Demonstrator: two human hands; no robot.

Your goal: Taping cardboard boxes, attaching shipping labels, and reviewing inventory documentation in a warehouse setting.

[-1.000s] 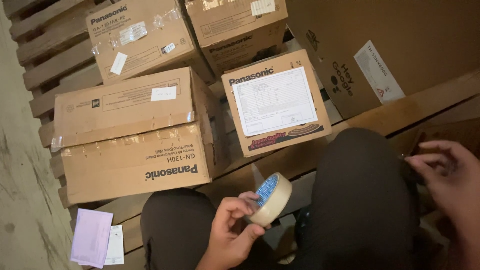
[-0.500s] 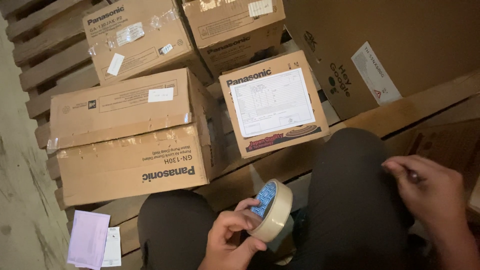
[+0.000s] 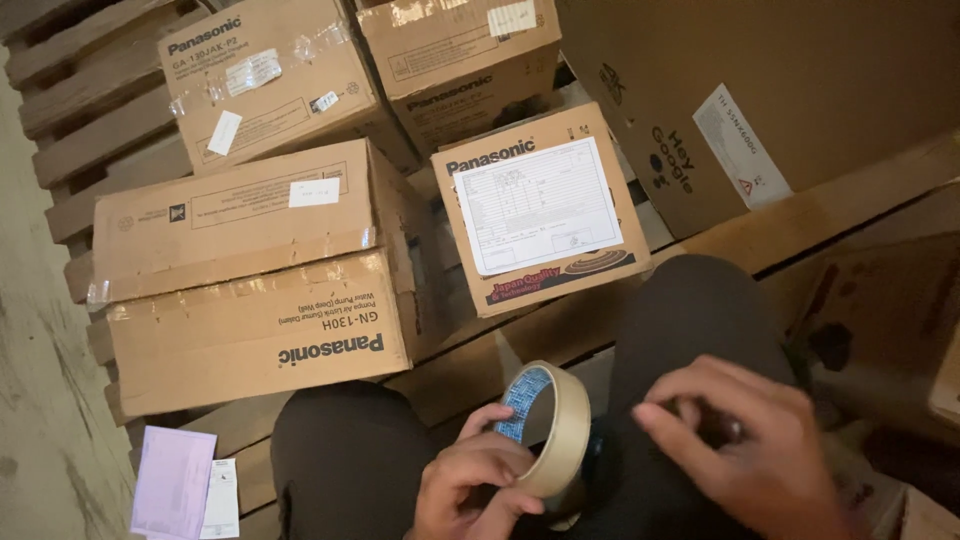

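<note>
My left hand (image 3: 478, 490) grips a roll of beige tape (image 3: 552, 428) with a blue-printed inner core, held upright between my knees near the bottom of the view. My right hand (image 3: 742, 445) hovers just right of the roll, fingers bent and pointing toward it, holding nothing that I can see. Both hands sit above my dark trousers (image 3: 690, 330). In front of my knees lies a small cardboard box (image 3: 540, 215) with a white printed sheet stuck on its top.
Several brown cardboard boxes (image 3: 250, 290) are stacked on a wooden pallet (image 3: 70, 130) ahead and to the left. A large carton (image 3: 780, 90) fills the upper right. A pink paper and a white slip (image 3: 175, 482) lie on the floor at lower left.
My right hand has swung in from the far right toward the tape roll. My left hand has kept hold of the roll, turning it slightly.
</note>
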